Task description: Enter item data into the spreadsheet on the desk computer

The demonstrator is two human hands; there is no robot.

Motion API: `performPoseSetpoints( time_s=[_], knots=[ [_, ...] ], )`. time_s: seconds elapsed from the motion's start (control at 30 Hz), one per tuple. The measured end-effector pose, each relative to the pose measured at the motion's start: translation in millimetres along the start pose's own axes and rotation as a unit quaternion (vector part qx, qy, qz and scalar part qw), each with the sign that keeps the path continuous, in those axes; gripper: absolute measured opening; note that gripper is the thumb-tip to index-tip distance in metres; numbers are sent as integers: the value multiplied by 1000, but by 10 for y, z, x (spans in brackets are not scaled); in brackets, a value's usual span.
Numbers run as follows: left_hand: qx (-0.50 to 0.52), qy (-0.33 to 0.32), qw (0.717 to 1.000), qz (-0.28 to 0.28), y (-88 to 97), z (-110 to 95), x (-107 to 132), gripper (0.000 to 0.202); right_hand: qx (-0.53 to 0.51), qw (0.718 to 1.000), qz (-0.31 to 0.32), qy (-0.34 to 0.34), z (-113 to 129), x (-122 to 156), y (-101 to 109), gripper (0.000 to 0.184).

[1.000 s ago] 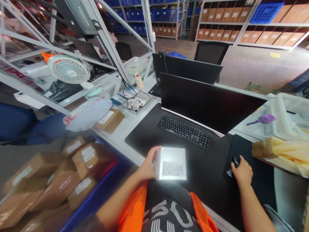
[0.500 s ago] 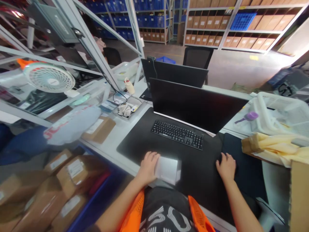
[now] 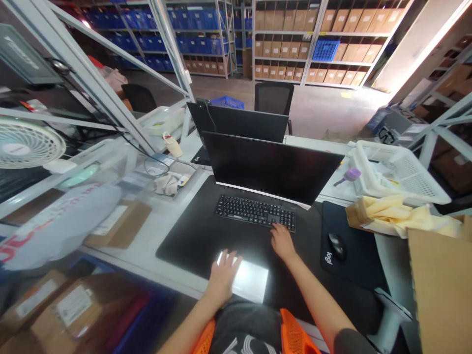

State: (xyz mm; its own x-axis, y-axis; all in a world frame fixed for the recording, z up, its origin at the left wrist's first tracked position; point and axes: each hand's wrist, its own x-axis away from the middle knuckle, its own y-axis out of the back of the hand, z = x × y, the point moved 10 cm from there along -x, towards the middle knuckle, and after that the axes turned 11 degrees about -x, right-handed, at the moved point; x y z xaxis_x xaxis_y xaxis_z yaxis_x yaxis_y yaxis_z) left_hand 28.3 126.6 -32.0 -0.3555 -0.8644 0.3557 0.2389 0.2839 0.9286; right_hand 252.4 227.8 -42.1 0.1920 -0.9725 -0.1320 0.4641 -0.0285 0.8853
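My left hand (image 3: 222,276) lies flat with its fingers spread over the left part of a shiny white sheet or flat packet (image 3: 251,280) on the black desk mat (image 3: 191,236). Glare hides any print on it. My right hand (image 3: 283,241) is at the lower right of the black keyboard (image 3: 245,209), its fingertips touching the keys or the front edge there; the fingers are extended and hold nothing. Behind the keyboard stands a dark monitor (image 3: 269,167). To the right, a black mouse (image 3: 337,246) sits untouched on a logi mouse pad (image 3: 357,258).
A handheld scanner (image 3: 391,314) stands at the lower right, near a cardboard box (image 3: 438,290). Beyond are yellow cloth-like material (image 3: 398,211) and a white basket (image 3: 424,182). Boxed parcels (image 3: 73,305), a grey bag (image 3: 62,221) and a fan (image 3: 29,142) are to the left.
My right hand has left the mouse and moved left to the keyboard. My left hand stays on the white sheet, its fingers now further over it. The view has turned right.
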Motion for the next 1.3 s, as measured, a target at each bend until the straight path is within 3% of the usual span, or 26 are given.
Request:
performPoseSetpoints(
  time_s=[0.2,0.47,0.6,0.87,1.13,1.3],
  knots=[
    [37,-7,999,-23,-92,47,-18,100,13,995,-38,-86,-9,-32,62,26],
    [48,-15,999,-17,-105,61,-30,102,13,993,-43,-107,-72,-68,99,23],
    [58,-18,998,-7,-71,56,-24,101,10,994,-46,-104,-66,-77,108,24],
    [64,-19,998,0,-61,44,-2,100,22,994,-81,-75,0,-17,70,46],
    [72,-32,997,-12,-85,38,-17,102,43,994,-80,-54,-41,-48,41,43],
    [74,-36,996,-17,-181,61,-31,104,43,990,-124,-53,-99,100,198,39]
  ],
)
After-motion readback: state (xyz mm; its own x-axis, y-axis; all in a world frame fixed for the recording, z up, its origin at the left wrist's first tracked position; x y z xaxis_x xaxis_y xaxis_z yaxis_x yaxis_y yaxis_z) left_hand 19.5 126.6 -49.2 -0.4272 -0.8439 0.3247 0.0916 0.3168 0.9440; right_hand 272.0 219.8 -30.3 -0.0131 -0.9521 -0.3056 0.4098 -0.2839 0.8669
